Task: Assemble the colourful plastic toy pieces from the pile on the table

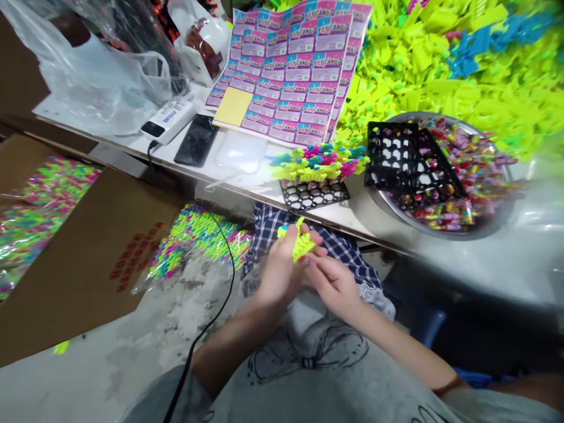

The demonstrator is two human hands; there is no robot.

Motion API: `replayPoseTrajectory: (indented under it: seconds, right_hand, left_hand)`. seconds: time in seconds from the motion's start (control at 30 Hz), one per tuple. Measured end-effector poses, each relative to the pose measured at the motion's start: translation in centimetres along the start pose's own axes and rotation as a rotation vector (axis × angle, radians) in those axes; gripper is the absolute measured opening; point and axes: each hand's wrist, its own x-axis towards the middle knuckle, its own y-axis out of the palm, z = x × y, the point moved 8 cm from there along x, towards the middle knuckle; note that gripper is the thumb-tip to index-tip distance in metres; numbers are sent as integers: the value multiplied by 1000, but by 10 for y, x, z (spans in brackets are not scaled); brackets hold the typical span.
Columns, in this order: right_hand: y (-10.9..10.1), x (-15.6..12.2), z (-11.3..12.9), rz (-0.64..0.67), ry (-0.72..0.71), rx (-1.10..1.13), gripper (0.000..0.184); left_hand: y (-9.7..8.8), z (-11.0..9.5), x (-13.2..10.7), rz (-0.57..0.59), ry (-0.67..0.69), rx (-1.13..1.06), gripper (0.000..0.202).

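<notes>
Above my lap, my left hand [281,264] is closed round a neon-yellow plastic toy piece [303,245], with a bit of blue showing by the thumb. My right hand [333,281] meets it from the right, its thumb and finger pinched at the lower end of the toy. Whatever lies in that pinch is too small to make out. Just beyond my hands, on the table edge, a black honeycomb tray [304,198] carries a cluster of yellow, pink and blue toys [324,161].
A metal bowl [416,222] of wrapped candies with black trays [392,154] stands at right, before a yellow toy heap [423,82]. Label sheets [299,64], a phone [196,141] and a power bank [170,120] lie behind. A cardboard box [101,247] and bagged toys [200,238] are at left.
</notes>
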Motion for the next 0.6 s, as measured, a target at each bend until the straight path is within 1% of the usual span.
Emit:
replayPoseTrajectory:
  seconds: [0.03, 0.1, 0.2, 0.3, 0.4, 0.5, 0.6]
  right_hand:
    - [-1, 0, 4, -12, -34, -33, 24]
    - [-4, 1, 11, -31, -70, -73, 25]
    - [-6, 2, 12, -41, -64, -62, 26]
    - [-5, 1, 3, -18, 7, 2, 25]
    - [0, -1, -8, 8, 115, 151, 26]
    - [3, -4, -16, -4, 207, 278, 31]
    - [6, -2, -18, 0, 203, 267, 30]
  left_hand:
    - [0, 1, 1, -3, 6, 1, 25]
    - [-4, 1, 2, -44, 59, 22, 28]
    - [-9, -4, 2, -121, 196, 69, 27]
    - [-11, -9, -1, -139, 312, 133, 25]
    - [-9, -14, -5, -127, 403, 234, 25]
    - [-8, -17, -8, -125, 454, 319, 25]
    - [-10, -18, -6, -138, 471, 322, 25]
